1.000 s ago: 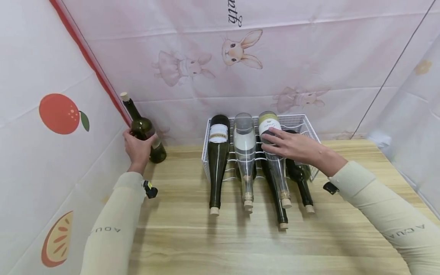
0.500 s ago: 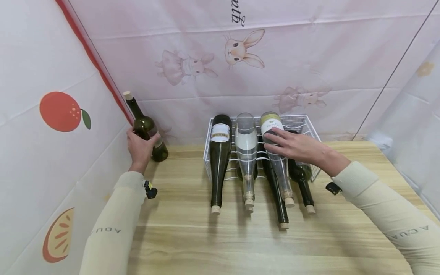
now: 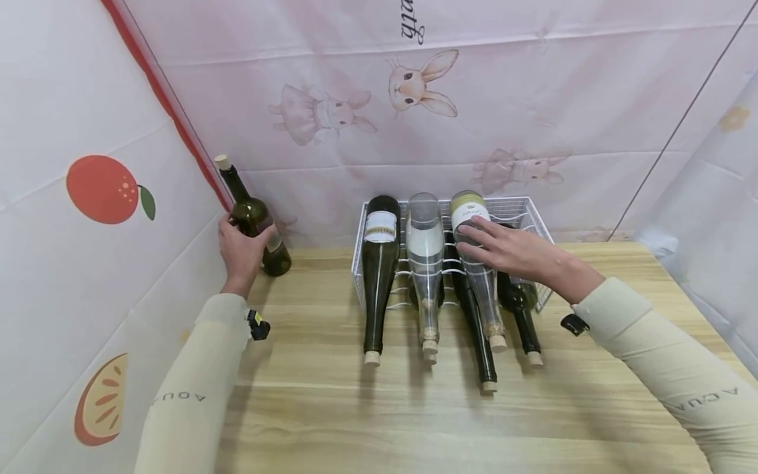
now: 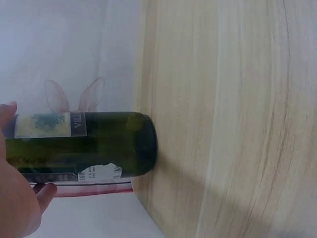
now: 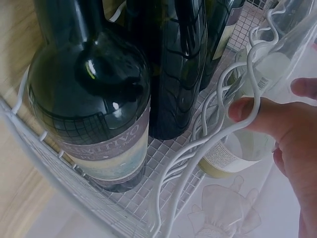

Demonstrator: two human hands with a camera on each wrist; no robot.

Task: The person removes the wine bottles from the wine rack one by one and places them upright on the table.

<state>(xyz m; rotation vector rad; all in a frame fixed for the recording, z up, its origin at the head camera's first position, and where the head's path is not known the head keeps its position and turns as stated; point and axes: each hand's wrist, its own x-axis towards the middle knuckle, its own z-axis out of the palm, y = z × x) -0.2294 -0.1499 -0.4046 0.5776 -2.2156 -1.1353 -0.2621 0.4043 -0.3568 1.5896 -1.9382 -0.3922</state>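
My left hand (image 3: pixel 241 255) grips a corked dark green wine bottle (image 3: pixel 250 212) around its body at the back left corner. The bottle's base meets the tabletop in the left wrist view, where its torn label (image 4: pixel 99 172) shows. My right hand (image 3: pixel 514 255) holds a corked clear glass bottle (image 3: pixel 482 289) lying on the upper level of a white wire rack (image 3: pixel 537 222). Its fingers lie over the white label; in the right wrist view the thumb (image 5: pixel 270 116) is by the wavy wires. Beside it lie another clear bottle (image 3: pixel 423 263) and a dark green bottle (image 3: pixel 379 276).
Below, in the rack, lie more corked bottles, including a dark one (image 3: pixel 474 329) and a shorter green one (image 3: pixel 521 309), necks toward me. Printed cloth walls (image 3: pixel 331 39) border the wooden table (image 3: pixel 414 428) at the back and sides.
The view has shifted slightly. Both hands keep their places on their bottles, and the bottles in the rack stay where they were.
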